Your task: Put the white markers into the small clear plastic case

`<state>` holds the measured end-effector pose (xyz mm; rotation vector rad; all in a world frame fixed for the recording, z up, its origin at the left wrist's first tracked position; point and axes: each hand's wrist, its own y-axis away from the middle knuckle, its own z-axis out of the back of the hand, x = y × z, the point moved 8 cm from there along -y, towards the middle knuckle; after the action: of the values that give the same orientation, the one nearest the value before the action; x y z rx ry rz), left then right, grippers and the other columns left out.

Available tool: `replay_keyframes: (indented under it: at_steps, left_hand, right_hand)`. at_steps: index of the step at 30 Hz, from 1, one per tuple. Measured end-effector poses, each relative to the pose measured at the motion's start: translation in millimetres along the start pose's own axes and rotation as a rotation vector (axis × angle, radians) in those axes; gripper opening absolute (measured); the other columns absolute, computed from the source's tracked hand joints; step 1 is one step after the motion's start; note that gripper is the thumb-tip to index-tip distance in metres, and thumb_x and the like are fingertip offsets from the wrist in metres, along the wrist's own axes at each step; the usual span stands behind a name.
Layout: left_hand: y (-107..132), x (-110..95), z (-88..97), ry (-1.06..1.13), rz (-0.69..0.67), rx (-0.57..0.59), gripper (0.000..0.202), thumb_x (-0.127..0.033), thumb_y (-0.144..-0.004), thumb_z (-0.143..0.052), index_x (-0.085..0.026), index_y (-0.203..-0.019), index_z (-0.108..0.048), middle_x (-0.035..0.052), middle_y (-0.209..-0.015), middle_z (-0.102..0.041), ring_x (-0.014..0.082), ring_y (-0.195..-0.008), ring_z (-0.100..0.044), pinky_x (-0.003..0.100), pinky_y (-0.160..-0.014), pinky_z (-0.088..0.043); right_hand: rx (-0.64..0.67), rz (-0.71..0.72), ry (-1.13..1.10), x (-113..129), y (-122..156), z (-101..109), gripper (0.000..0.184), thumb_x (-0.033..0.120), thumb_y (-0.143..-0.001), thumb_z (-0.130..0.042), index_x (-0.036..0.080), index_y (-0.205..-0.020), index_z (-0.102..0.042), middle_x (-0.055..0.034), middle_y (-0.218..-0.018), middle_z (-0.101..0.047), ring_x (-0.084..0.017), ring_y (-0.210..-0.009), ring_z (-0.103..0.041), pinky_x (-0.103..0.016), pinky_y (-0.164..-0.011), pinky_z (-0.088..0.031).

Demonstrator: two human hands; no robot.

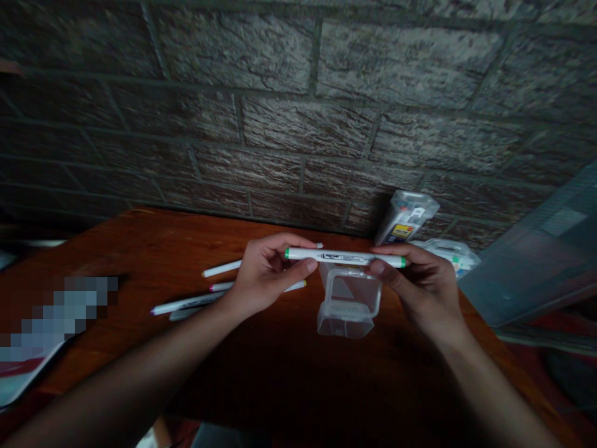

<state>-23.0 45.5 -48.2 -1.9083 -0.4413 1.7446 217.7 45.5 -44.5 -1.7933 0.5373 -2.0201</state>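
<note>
A white marker (345, 256) with green ends and black print lies level between my two hands, above the table. My left hand (270, 270) is closed on its left part, the thumb below and the index finger behind. The thumb and fingers of my right hand (424, 280) pinch its right end. Below the marker, a clear plastic case (352, 295) rests open on the wooden table (261, 367). Several more white markers (186, 303) are scattered beside and behind my left hand, partly hidden by it.
Against the brick wall (298, 137) stands a clear marker case (405, 214) with a yellow label. Next to it lies another clear container (454, 254). A large translucent panel or bin (536, 255) borders the table's right side. A blurred-out flat object (41, 354) lies at left.
</note>
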Motion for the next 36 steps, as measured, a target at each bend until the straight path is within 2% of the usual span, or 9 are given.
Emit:
replay_keyframes:
  at_steps: [7,14,20,27,36]
  left_hand:
    - [-0.7,-3.3,-1.1,-0.008,0.006,0.004,0.014,-0.011,-0.082,-0.083,-0.019,-0.093,-0.083,0.0019,-0.079,-0.081,0.0102,-0.067,-0.071,0.016,-0.054,-0.052]
    - [-1.4,-1.4,-0.9,-0.025,0.011,0.002,0.006,-0.016,-0.085,-0.081,-0.018,-0.090,-0.081,-0.0018,-0.065,-0.072,0.0084,-0.054,-0.061,0.018,-0.048,-0.047]
    - [-1.9,2.6,1.2,-0.085,0.044,-0.023,0.008,-0.023,-0.085,-0.081,-0.016,-0.085,-0.077,-0.0015,-0.063,-0.069,0.0076,-0.049,-0.055,0.019,-0.045,-0.043]
    - [-0.5,5.6,-1.9,-0.080,0.105,-0.002,0.017,-0.030,-0.087,-0.079,-0.017,-0.079,-0.073,-0.0012,-0.059,-0.067,0.0074,-0.046,-0.053,0.019,-0.043,-0.039]
    - [0.1,7.8,-2.7,-0.074,0.146,0.024,0.015,-0.030,-0.089,-0.077,-0.017,-0.081,-0.074,-0.0027,-0.057,-0.063,0.0075,-0.046,-0.052,0.019,-0.042,-0.037]
  right_hand:
    - [0.007,0.001,-0.004,-0.3,-0.5,-0.7,0.021,0.021,-0.080,-0.089,0.034,-0.097,-0.088,0.0031,-0.088,-0.085,-0.009,-0.072,-0.073,-0.016,-0.065,-0.056]
    - [0.013,0.058,0.004,8.5,0.7,-2.6,0.025,0.016,-0.079,-0.087,0.034,-0.096,-0.087,0.0037,-0.087,-0.085,-0.009,-0.071,-0.073,-0.014,-0.065,-0.056]
    - [0.017,0.087,0.022,14.6,0.7,-6.1,0.028,0.012,-0.077,-0.087,0.035,-0.093,-0.087,0.0033,-0.084,-0.085,-0.013,-0.069,-0.075,-0.022,-0.063,-0.060]
    - [-0.035,0.083,0.030,11.0,-0.3,-2.6,0.018,0.016,-0.078,-0.087,0.033,-0.085,-0.087,0.0028,-0.078,-0.084,-0.014,-0.065,-0.072,-0.023,-0.060,-0.057]
    - [-0.030,0.062,0.031,8.7,-1.4,-1.9,0.011,0.019,-0.080,-0.085,0.031,-0.080,-0.085,0.0017,-0.076,-0.083,-0.014,-0.066,-0.071,-0.023,-0.061,-0.056]
